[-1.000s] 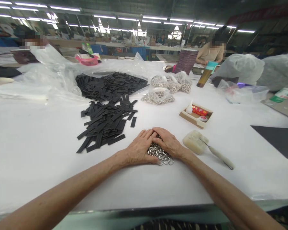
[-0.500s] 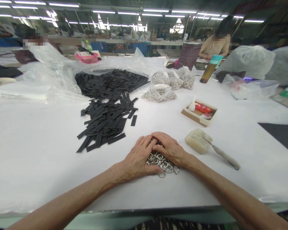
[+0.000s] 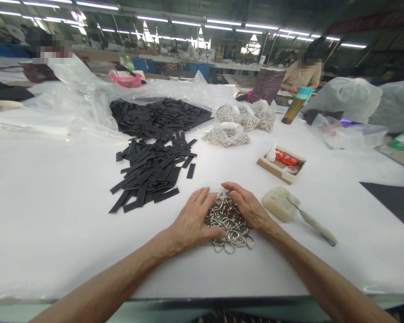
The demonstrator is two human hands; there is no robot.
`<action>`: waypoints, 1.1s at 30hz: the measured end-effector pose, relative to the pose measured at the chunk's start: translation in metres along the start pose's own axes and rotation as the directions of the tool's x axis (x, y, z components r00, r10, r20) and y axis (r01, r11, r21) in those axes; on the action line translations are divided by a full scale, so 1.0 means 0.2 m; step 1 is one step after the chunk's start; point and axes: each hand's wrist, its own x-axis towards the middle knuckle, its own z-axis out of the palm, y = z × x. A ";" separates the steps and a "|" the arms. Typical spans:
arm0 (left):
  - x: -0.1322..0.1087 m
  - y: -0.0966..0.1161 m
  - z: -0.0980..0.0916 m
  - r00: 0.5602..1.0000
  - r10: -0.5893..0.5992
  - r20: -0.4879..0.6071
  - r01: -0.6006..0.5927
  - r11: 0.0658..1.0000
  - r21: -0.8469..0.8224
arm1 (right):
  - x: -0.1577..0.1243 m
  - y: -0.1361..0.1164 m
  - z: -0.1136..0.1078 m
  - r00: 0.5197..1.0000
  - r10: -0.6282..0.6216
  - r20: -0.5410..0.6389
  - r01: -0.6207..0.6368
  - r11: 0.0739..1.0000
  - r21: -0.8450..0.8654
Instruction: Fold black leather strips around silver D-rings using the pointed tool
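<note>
A heap of silver metal D-rings [image 3: 227,217] lies on the white table [image 3: 54,215] in front of me. My left hand [image 3: 191,220] rests against the heap's left side, fingers stretched out and lying over the rings. My right hand [image 3: 249,207] curves along the right side, fingers extended toward the heap's far edge. Neither hand has lifted any ring. A few rings stick out at the near edge below my thumbs. Just left of the heap and further back lies a loose pile of black strips [image 3: 151,169].
A larger heap of black strips [image 3: 161,116] sits on clear plastic. Bags of rings [image 3: 226,134] lie behind. To the right are a cardboard tray [image 3: 281,162], a pale waxy block [image 3: 280,202], a white-handled tool [image 3: 315,223] and a dark sheet [image 3: 393,202]. People work at the far tables.
My hands have drawn apart, uncovering the top of the ring heap that they covered before. The heap looks wider, with more rings showing at the near edge.
</note>
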 end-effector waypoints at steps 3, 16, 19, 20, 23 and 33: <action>0.01 0.03 0.00 0.995 0.038 0.092 -0.046 0.994 0.094 | 0.00 -0.01 0.01 1.000 0.000 -0.015 0.000 0.999 0.043; 0.01 0.05 0.00 0.980 0.156 0.127 -0.169 0.980 0.101 | -0.01 -0.04 0.03 1.000 0.015 0.004 -0.016 0.997 0.075; 0.01 0.02 0.02 0.980 0.169 0.107 -0.179 0.979 0.095 | -0.03 -0.07 0.01 1.000 0.019 -0.014 -0.019 1.000 0.016; 0.02 0.00 0.03 0.979 0.182 0.088 -0.190 0.977 0.097 | -0.04 -0.08 0.00 1.000 0.006 -0.022 -0.007 1.000 -0.025; 0.02 -0.07 0.08 0.969 0.247 0.009 -0.247 0.961 0.122 | -0.13 -0.13 -0.05 0.993 -0.119 0.007 0.118 0.973 -0.199; 0.03 -0.14 0.13 0.951 0.301 -0.077 -0.283 0.941 0.185 | -0.49 0.03 -0.37 0.908 -0.272 -0.320 -0.105 0.591 -0.800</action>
